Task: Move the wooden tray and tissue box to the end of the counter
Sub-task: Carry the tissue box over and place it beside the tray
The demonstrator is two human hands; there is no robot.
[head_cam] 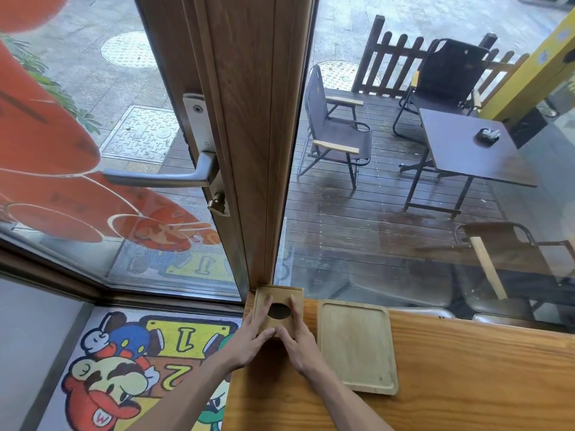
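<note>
My fingertips (267, 301) lie flat on the lid of the tissue box (278, 309), on either side of its dark oval opening, thumbs meeting at the near edge. Neither hand is clenched: my left hand (252, 334) and right hand (298, 337) are spread and pressing on the box rather than wrapped around it. The box sits at the far left corner of the counter (466, 368), tight against the wooden door frame (258, 150) and the glass. The wooden tray (357, 346) lies flat just to its right, apart from my hands, its near corner slightly askew. I judge the box light, rigid and smooth-sided, so palms on the side walls would hold better than the lid. The tray looks stiff and thin; I would take it by its raised rim
</note>
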